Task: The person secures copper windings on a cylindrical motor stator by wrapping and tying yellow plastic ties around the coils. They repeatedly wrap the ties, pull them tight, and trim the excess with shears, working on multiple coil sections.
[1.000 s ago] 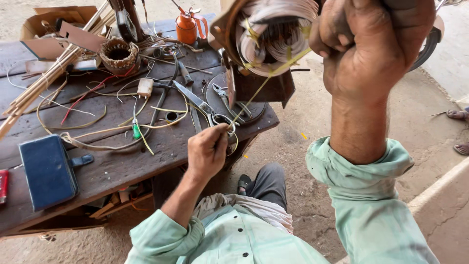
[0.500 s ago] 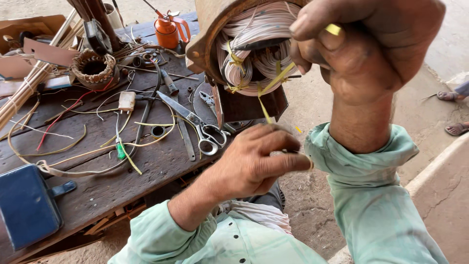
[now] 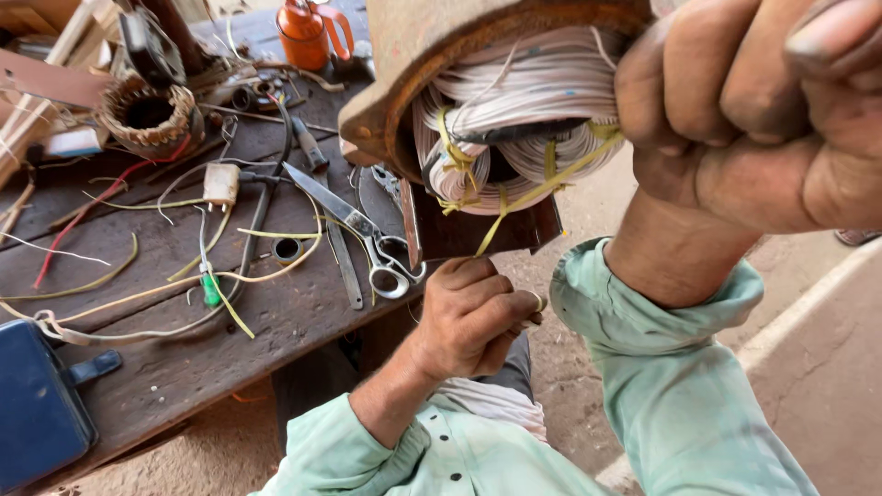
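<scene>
A rusty round motor housing [image 3: 413, 46] is held up close to the camera, packed with white wire windings [image 3: 533, 101] bound by yellow ties. My right hand [image 3: 763, 110] grips its right side, fingers wrapped tight. A yellow tie strand [image 3: 528, 197] runs down from the windings to my left hand [image 3: 473, 312], which pinches its lower end just below the housing. Both sleeves are light green.
A dark wooden workbench [image 3: 129, 367] lies to the left, strewn with scissors [image 3: 367, 234], loose wires, a copper coil [image 3: 147, 115], an orange oil can [image 3: 308, 32], a small green-tipped tool [image 3: 211, 289] and a blue case [image 3: 37, 413]. Sandy ground lies below and right.
My left hand has left the bench by the scissors, risen toward the housing and taken the yellow strand. The housing now sits closer and larger in view.
</scene>
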`<act>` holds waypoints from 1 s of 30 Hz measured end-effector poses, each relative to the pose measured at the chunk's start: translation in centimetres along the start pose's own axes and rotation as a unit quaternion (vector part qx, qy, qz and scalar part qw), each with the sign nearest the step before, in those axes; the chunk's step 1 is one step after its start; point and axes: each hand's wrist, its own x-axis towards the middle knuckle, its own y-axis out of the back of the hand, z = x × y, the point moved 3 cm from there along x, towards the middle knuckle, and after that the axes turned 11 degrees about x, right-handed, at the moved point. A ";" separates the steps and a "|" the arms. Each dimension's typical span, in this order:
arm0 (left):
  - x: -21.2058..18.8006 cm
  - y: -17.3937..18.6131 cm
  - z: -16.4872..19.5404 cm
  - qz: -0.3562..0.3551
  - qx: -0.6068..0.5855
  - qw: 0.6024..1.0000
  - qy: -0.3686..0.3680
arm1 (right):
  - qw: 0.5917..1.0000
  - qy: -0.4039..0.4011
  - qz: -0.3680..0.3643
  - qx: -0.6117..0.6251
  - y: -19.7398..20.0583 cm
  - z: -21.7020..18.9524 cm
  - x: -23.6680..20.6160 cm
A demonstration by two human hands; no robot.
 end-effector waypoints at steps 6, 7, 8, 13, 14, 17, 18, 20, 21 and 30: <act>-0.6 -0.5 0.3 -0.011 0.035 0.999 -0.004 | 0.999 0.024 -0.028 0.005 -1.4 1.1 1.6; -0.4 -0.4 0.7 -0.013 0.047 0.999 0.002 | 0.999 0.019 -0.048 -0.010 -1.7 0.9 2.3; -0.1 -0.2 1.3 -0.015 0.063 0.998 0.009 | 0.998 0.022 -0.050 -0.023 -2.3 0.5 2.3; 1.5 2.7 6.0 -0.075 0.149 0.986 -0.004 | 0.989 0.070 -0.021 -0.132 -6.6 -4.2 0.6; 1.8 3.4 7.0 -0.102 0.162 0.981 -0.017 | 0.980 0.076 -0.003 -0.185 -7.9 -5.4 -0.7; 2.7 4.6 9.4 -0.138 0.220 0.965 -0.044 | 0.939 0.075 0.088 -0.323 -11.0 -8.0 -5.5; 3.1 4.8 9.8 -0.142 0.243 0.958 -0.052 | 0.932 0.073 0.123 -0.334 -11.7 -8.3 -6.9; 4.0 5.0 10.1 -0.146 0.297 0.942 -0.056 | 0.953 0.065 0.167 -0.245 -12.5 -7.5 -9.0; 4.3 5.0 10.1 -0.149 0.324 0.932 -0.060 | 0.960 0.064 0.177 -0.207 -13.0 -7.2 -9.9; 5.0 5.3 9.5 -0.099 -0.056 0.973 0.200 | 0.972 -0.059 0.088 -0.208 -14.8 -5.2 -13.8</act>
